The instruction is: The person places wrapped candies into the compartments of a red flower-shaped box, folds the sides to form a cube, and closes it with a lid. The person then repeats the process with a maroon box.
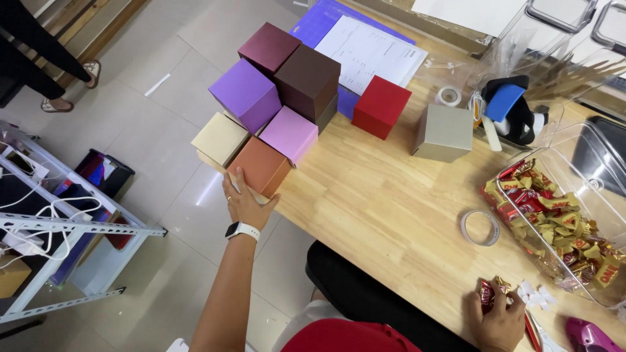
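Note:
My left hand (pixel 244 203), with a white watch on the wrist, presses its fingers against the near side of an orange-brown box (pixel 259 167) at the table's left edge. That box belongs to a cluster with a cream box (pixel 220 138), a pink box (pixel 289 133), a purple box (pixel 245 94), a dark brown box (pixel 308 81) and a maroon box (pixel 268 47). My right hand (pixel 498 319) rests on the wooden table (pixel 385 208) at the bottom right, closed on wrapped candies (pixel 488 291).
A red box (pixel 381 106) and a grey box (pixel 444 133) stand apart further right. A clear bin (pixel 566 215) holds several wrapped candies. Tape rings (pixel 480 227) lie nearby, along with a paper sheet (pixel 368 52) on a blue folder. A metal rack (pixel 59 228) stands on the floor at left.

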